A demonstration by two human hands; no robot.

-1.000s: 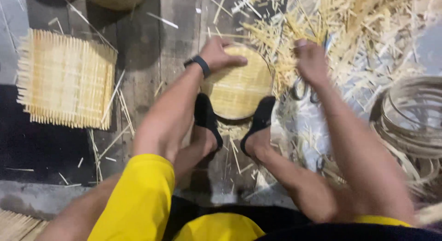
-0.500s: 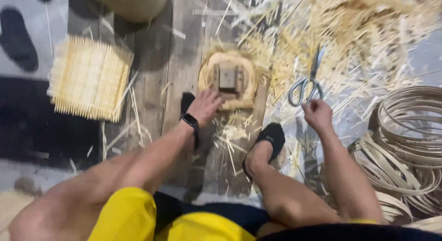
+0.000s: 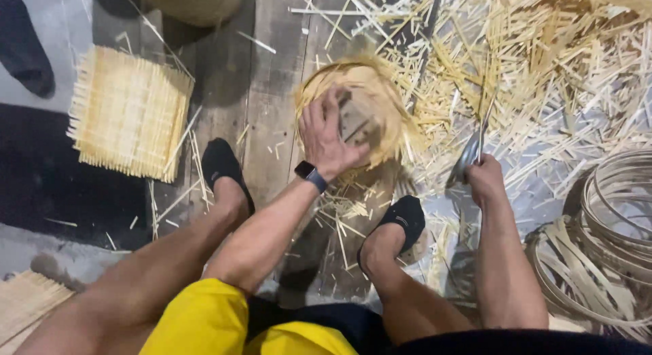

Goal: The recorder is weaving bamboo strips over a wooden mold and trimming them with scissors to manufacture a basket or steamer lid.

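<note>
At the far left, a dark sock-like shape (image 3: pixel 26 43) lies on the grey floor, and just right of it sits a square woven bamboo mat (image 3: pixel 129 112) with fringed edges, flat on the dark wooden boards (image 3: pixel 268 104); it sits in much the same spot as half a second ago. A second woven piece (image 3: pixel 24 304) peeks in at the lower left corner. The person's left foot in a black sock (image 3: pixel 224 166) rests on the boards near the mat's right edge. Further right, the left hand (image 3: pixel 327 134), with a dark watch (image 3: pixel 311 175) on its wrist, now lies on top of the round woven bamboo disc (image 3: pixel 367 104); half a second ago it was below the disc, short of it. Its fingers are spread and curled over a small wooden block (image 3: pixel 356 121) that sits on the disc, pressing on it. The disc lies on the boards at the middle of the view, between the mat and the heap of loose bamboo strips (image 3: pixel 543 77). Below it, the right foot in a black sock (image 3: pixel 402 219) stands among scattered slivers. To the right, the right hand (image 3: pixel 485 180) has closed its fingers around the handles of the scissors (image 3: pixel 472 151), which lay untouched on the floor before and are now lifted, blades pointing up. At the far right edge lie coiled bamboo hoops (image 3: pixel 611 219).
</note>
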